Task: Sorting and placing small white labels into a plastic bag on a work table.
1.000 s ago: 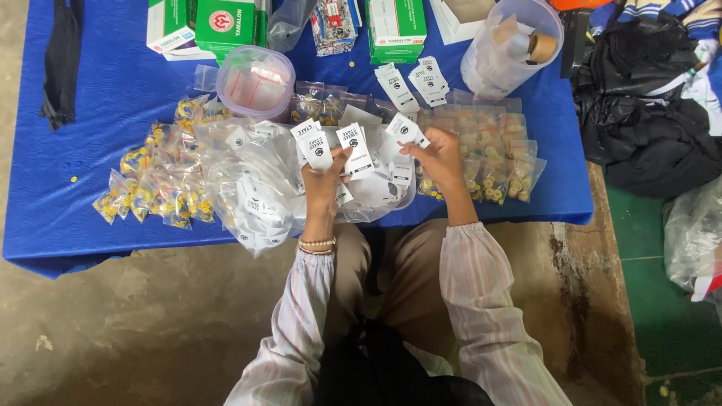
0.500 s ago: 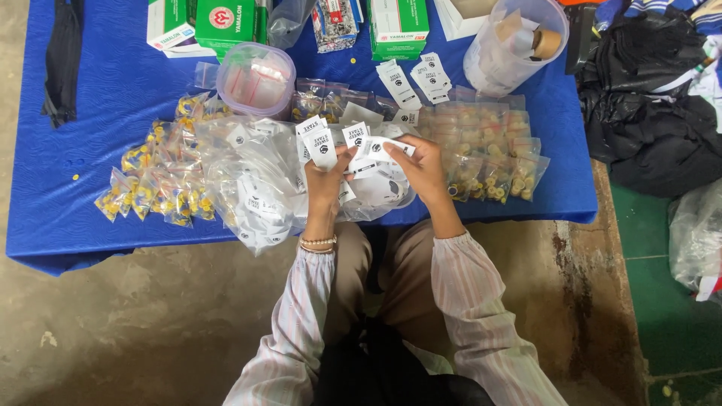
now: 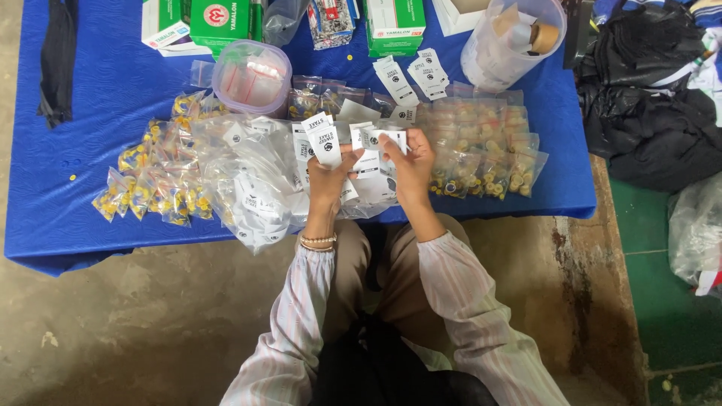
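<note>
Both hands worked at the near edge of the blue table [image 3: 90,225]. The left hand [image 3: 327,177] had its grip clenched on a small white tag packet [image 3: 325,139] held upright, and the right hand [image 3: 412,162] pinched another white tag [image 3: 380,140] just beside it. A heap of clear bags [image 3: 256,188] crowded the left, packets of yellow pieces [image 3: 489,150] the right, a lidded tub [image 3: 252,75] beyond. Bare cloth remained only at the far left.
</note>
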